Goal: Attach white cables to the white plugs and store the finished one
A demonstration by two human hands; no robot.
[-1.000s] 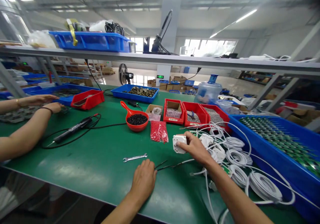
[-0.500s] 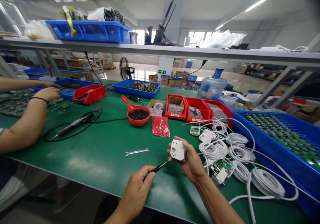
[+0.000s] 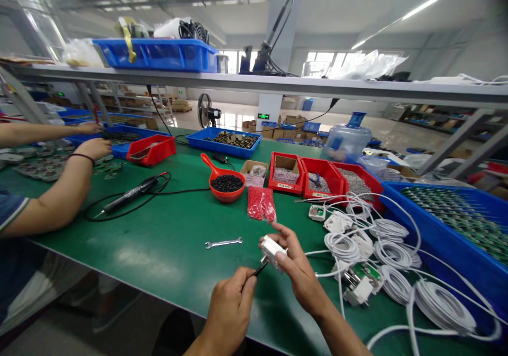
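Observation:
My right hand (image 3: 301,274) holds a small square white plastic housing (image 3: 273,250), tilted so that its side edge shows. A metal stud sticks out of its lower face. My left hand (image 3: 234,300) is closed around a thin black tool (image 3: 260,268) whose tip reaches the underside of the housing beside the stud; its exact kind is unclear. To the left of the housing, a double open-ended wrench (image 3: 223,243) lies flat on the green bench. A bag of small red parts (image 3: 261,203) lies beyond my right hand.
Coiled white cables (image 3: 391,253) with white housings lie at right, beside a blue tray of circuit boards (image 3: 397,186). Red bins (image 3: 286,186) and an orange ladle of black parts (image 3: 216,173) stand behind. An electric screwdriver (image 3: 130,194) and a co-worker's arm (image 3: 59,192) are at left.
The housing has turned from showing its flat face to being tilted edge-on, and the tool's tip has moved under it. My view has shifted slightly left.

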